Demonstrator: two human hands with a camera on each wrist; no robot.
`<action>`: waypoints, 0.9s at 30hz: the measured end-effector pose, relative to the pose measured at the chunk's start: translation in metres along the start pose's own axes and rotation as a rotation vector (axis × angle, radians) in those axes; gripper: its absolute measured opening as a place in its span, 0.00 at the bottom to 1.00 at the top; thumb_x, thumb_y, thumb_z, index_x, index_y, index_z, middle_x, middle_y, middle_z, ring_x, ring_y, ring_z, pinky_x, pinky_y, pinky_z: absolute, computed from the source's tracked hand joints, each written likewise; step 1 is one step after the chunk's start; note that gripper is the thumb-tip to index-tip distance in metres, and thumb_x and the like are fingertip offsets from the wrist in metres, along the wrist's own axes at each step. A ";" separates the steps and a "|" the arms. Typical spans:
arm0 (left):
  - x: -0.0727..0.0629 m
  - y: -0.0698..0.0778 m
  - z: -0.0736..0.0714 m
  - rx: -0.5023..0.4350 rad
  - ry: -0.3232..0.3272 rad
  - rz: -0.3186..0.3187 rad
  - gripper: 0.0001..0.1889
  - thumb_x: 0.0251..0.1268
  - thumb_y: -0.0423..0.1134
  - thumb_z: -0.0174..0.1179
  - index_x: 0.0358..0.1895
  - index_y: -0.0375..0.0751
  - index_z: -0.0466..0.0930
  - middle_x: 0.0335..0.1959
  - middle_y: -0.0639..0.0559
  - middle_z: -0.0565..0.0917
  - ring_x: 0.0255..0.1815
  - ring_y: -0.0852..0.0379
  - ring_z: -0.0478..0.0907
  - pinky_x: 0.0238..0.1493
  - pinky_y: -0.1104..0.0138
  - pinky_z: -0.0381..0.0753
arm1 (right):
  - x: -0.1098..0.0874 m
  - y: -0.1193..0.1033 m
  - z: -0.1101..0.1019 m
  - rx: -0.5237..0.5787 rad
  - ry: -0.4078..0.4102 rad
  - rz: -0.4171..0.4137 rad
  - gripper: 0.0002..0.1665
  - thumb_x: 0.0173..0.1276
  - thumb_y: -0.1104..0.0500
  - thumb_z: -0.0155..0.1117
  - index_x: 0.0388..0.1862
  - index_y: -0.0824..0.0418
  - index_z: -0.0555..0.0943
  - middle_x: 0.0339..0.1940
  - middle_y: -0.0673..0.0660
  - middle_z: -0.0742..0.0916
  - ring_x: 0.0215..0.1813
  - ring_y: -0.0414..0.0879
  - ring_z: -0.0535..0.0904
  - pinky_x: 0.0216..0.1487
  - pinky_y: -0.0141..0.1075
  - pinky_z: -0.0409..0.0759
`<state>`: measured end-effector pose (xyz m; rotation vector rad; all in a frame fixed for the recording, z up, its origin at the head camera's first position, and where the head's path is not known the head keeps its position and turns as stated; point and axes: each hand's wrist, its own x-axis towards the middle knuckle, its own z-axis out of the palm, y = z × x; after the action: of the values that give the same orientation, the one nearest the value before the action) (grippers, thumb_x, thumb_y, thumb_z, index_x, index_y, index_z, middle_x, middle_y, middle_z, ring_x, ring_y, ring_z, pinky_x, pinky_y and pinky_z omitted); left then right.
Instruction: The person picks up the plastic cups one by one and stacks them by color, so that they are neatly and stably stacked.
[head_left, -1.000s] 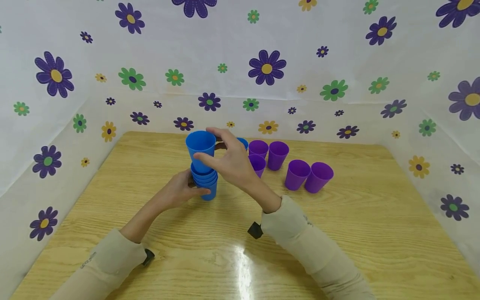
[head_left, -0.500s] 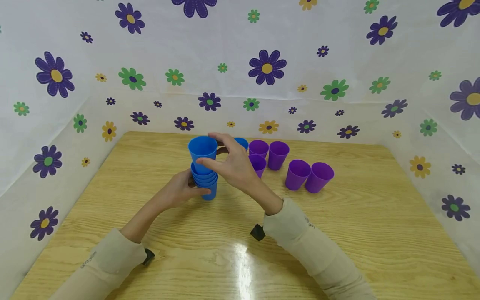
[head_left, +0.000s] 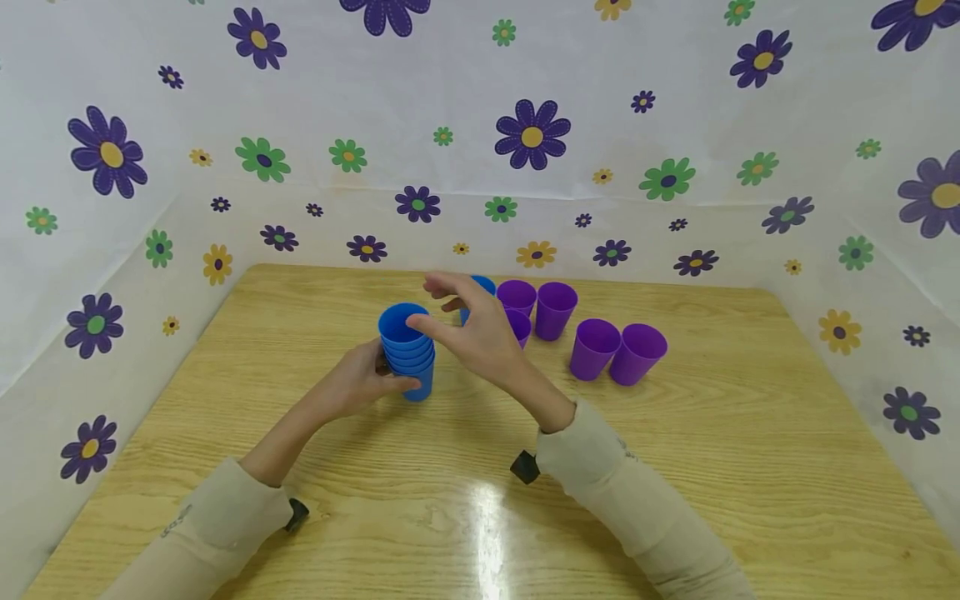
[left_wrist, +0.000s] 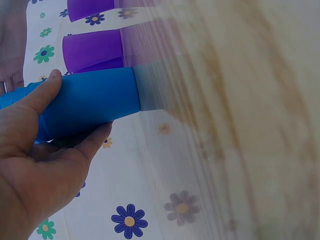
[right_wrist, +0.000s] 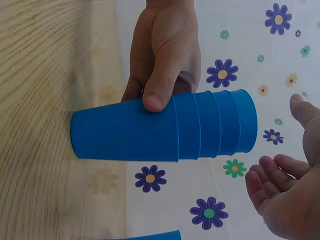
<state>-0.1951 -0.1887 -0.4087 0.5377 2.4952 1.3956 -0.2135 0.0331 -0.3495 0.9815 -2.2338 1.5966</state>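
A stack of several nested blue cups (head_left: 417,381) stands upright on the table, its rims stepped one above another. My left hand (head_left: 365,381) grips the stack low down, thumb on the near side; the left wrist view shows thumb and fingers around the lowest cup (left_wrist: 100,97). Beside the top rim, my right hand (head_left: 480,333) is apart from the stack with nothing in it. In the right wrist view the fingers of that right hand (right_wrist: 287,195) are loosely bent, just off the uppermost cup (right_wrist: 245,122).
One more blue cup (head_left: 482,285) stands behind my right hand. Purple cups stand near it, among them one at the back (head_left: 557,310) and a pair farther right, a left one (head_left: 595,350) and a right one (head_left: 637,355). A flowered cloth (head_left: 600,67) rises behind the wooden table (head_left: 675,467).
The uppermost blue cup has gone down into the stack, and my right hand has let go of it and drawn slightly right. My left hand has kept its hold.
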 end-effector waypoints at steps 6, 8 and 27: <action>0.000 -0.002 0.000 0.003 0.006 0.001 0.39 0.70 0.37 0.69 0.75 0.26 0.58 0.67 0.29 0.75 0.66 0.31 0.76 0.67 0.41 0.74 | 0.001 0.007 -0.010 -0.034 0.016 0.062 0.28 0.72 0.57 0.72 0.66 0.67 0.78 0.59 0.61 0.85 0.59 0.50 0.80 0.61 0.48 0.81; 0.000 -0.002 0.000 0.008 0.008 0.004 0.38 0.69 0.37 0.70 0.75 0.26 0.59 0.66 0.29 0.75 0.65 0.32 0.76 0.67 0.42 0.75 | 0.002 0.009 -0.014 -0.050 0.017 0.085 0.27 0.72 0.57 0.71 0.66 0.67 0.79 0.59 0.61 0.85 0.59 0.51 0.81 0.61 0.48 0.81; 0.000 0.000 0.000 0.009 0.021 -0.002 0.38 0.69 0.36 0.70 0.75 0.27 0.60 0.66 0.30 0.76 0.65 0.33 0.77 0.66 0.43 0.76 | 0.015 0.043 -0.046 -0.188 -0.037 0.181 0.31 0.73 0.58 0.69 0.69 0.72 0.74 0.63 0.68 0.83 0.65 0.61 0.78 0.67 0.52 0.77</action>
<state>-0.1947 -0.1887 -0.4093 0.5251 2.5184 1.3970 -0.2606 0.0768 -0.3562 0.7850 -2.5064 1.4115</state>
